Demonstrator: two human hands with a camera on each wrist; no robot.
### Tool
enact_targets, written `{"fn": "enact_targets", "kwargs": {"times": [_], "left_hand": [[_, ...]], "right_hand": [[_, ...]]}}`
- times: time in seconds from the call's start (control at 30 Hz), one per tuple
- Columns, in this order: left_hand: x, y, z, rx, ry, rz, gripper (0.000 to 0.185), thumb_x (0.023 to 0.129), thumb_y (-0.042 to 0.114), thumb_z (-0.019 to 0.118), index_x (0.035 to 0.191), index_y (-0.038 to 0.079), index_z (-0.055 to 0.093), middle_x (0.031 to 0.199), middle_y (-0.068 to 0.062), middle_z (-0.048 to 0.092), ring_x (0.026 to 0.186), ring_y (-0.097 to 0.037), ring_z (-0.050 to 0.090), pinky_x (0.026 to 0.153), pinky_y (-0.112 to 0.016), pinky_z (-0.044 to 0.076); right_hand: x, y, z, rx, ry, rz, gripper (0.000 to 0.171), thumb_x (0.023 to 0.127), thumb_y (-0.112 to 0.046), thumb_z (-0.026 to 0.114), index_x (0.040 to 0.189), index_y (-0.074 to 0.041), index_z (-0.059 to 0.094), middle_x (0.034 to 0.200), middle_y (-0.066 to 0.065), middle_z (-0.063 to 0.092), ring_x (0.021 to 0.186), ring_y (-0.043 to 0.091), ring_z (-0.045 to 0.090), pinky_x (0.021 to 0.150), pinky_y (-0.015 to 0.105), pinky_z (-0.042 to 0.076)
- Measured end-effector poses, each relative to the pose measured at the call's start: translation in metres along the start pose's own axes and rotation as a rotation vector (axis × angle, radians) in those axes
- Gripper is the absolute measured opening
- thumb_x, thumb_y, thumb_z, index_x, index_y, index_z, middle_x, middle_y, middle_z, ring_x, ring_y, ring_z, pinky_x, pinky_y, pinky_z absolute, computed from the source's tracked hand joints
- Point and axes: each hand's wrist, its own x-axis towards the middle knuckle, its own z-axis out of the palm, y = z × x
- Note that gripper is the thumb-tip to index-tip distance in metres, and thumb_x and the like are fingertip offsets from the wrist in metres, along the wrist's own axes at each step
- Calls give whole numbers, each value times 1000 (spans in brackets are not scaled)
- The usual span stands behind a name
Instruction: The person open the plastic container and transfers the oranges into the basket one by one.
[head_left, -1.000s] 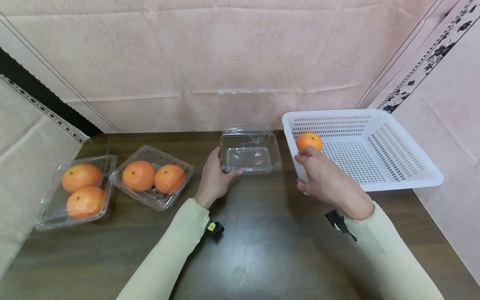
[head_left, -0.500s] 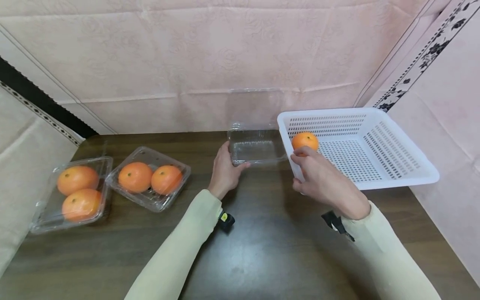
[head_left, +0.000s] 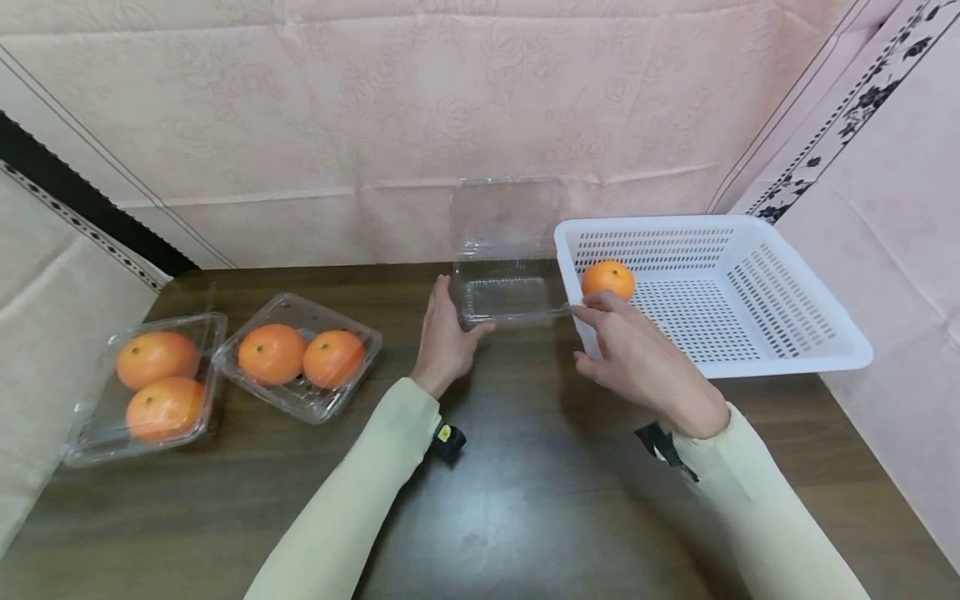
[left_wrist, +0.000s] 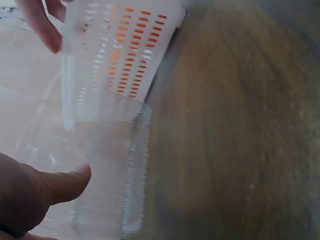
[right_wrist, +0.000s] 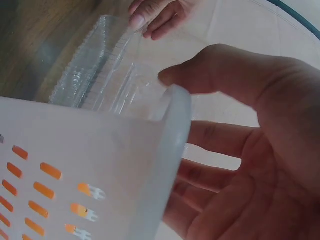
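Observation:
A clear plastic clamshell (head_left: 504, 287) stands at the table's back, its lid raised against the cloth. My left hand (head_left: 446, 342) is at its near left corner, fingers straight along the side and thumb pointing along the front. The thumb (left_wrist: 65, 186) overlaps the clear wall in the left wrist view. My right hand (head_left: 645, 358) holds the white basket (head_left: 780, 367) by its near left corner. Thumb and fingers straddle the rim (right_wrist: 172, 135) in the right wrist view. Inside, just beyond this hand, lies an orange (head_left: 609, 278); more orange shows through the wall holes.
On the left stand two clear clamshells, one lidded (head_left: 82, 417) and one (head_left: 318, 408) angled beside it, each with two oranges. Pink cloth (head_left: 337, 125) rises behind the dark wooden table (head_left: 495, 500). The basket's left side stands close against the middle clamshell.
The clamshell first slid right with my left hand, toward the basket. Since then, the basket's near side has shifted slightly left with my right hand, while the left hand has edged left.

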Motion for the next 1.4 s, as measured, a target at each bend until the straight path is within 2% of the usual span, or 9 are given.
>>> {"fn": "enact_targets", "kwargs": {"times": [0.1,0.23,0.33,0.4,0.5,0.7,0.93,1.17,1.4], "left_hand": [[-9,3,-11,12,8,23,93,93,24,77,162,10,16,172,-9,15,158,-27,20,131,-43,24],[-28,9,-29,12,17,92,78,97,23,72,159,12,25,166,-11,28,149,-32,39,125,-47,38],[-46,11,-44,-1,38,148,63,100,23,67,154,14,35,160,-10,39,139,-33,48,118,-50,45],[-59,11,-54,-9,64,185,54,101,22,65,149,14,41,153,-8,46,136,-30,47,115,-50,46],[-75,3,-69,7,131,241,44,100,18,64,142,14,49,144,-7,52,130,-27,43,104,-47,47],[-94,-29,-106,41,269,297,32,101,11,61,132,7,57,132,-13,59,135,-32,32,103,-54,30],[-103,-62,-145,140,395,364,31,98,0,53,129,1,57,142,-19,53,136,-42,29,103,-59,20],[-111,-88,-178,251,290,303,50,95,-11,38,145,-5,38,164,-24,24,147,-49,18,112,-74,24],[-110,-105,-189,364,153,248,74,80,-18,37,152,-10,20,166,-31,1,149,-58,7,116,-79,18]], "right_hand": [[-2,-2,2,7,68,-30,54,91,-21,73,140,-2,58,142,16,52,106,30,55,84,41,53],[-4,-11,7,8,228,-125,43,89,-19,75,128,-3,66,133,15,59,118,32,53,95,49,55],[-4,-20,13,38,334,-229,35,87,-16,77,119,-3,69,124,12,62,117,29,54,97,46,57],[-4,-26,20,67,376,-311,32,87,-14,78,116,-4,70,120,10,63,114,26,55,95,41,58],[0,-36,30,108,400,-415,30,86,-13,78,114,-6,70,116,7,63,110,23,56,92,36,58],[17,-55,57,148,385,-515,31,87,-17,76,116,-9,68,116,5,63,106,19,59,84,30,60],[40,-79,78,164,343,-568,35,89,-24,75,120,-10,65,122,6,62,111,18,59,92,29,59],[66,-105,98,174,327,-631,42,91,-31,75,125,-10,63,126,4,60,116,16,58,100,27,55],[78,-134,112,172,229,-617,63,90,-49,75,137,-11,58,143,7,55,132,19,52,114,30,49]]}}
